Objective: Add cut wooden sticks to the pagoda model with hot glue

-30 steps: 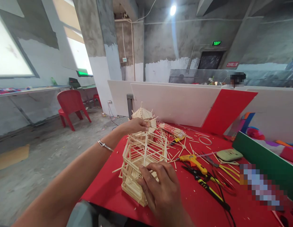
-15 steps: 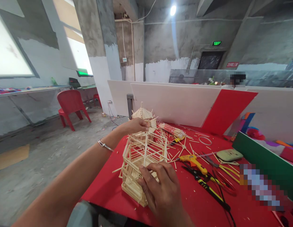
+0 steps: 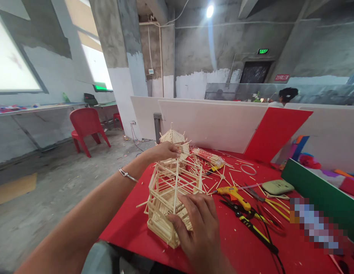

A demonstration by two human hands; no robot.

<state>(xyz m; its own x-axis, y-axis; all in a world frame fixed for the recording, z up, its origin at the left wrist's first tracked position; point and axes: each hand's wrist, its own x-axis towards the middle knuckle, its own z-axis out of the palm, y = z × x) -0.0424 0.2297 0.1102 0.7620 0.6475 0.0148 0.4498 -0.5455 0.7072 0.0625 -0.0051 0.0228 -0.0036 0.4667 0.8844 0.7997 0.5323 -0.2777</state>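
Note:
A model frame of thin wooden sticks (image 3: 160, 198), with open beams on top, stands on the red table in front of me. My left hand (image 3: 167, 150) reaches over its far side, fingers pinched together. What lies between them is hidden. Behind that hand is a second stick model, a pavilion with a peaked roof (image 3: 171, 136). My right hand (image 3: 201, 219) is at the near right corner of the frame, thumb and fingers apart and close to its sticks. Nothing shows between these fingers; whether they touch the frame I cannot tell.
Right of the frame lie a yellow glue gun (image 3: 234, 196), black-and-yellow pliers (image 3: 255, 230), yellow-handled pliers (image 3: 275, 207) and a pale green case (image 3: 278, 186). Loose sticks and a bagged stick bundle (image 3: 208, 155) lie farther back. A green board (image 3: 316, 194) edges the right side.
My right thumb and index finger have spread wider, with the index finger shifting right and away from the frame's near post. My left hand has stayed in place.

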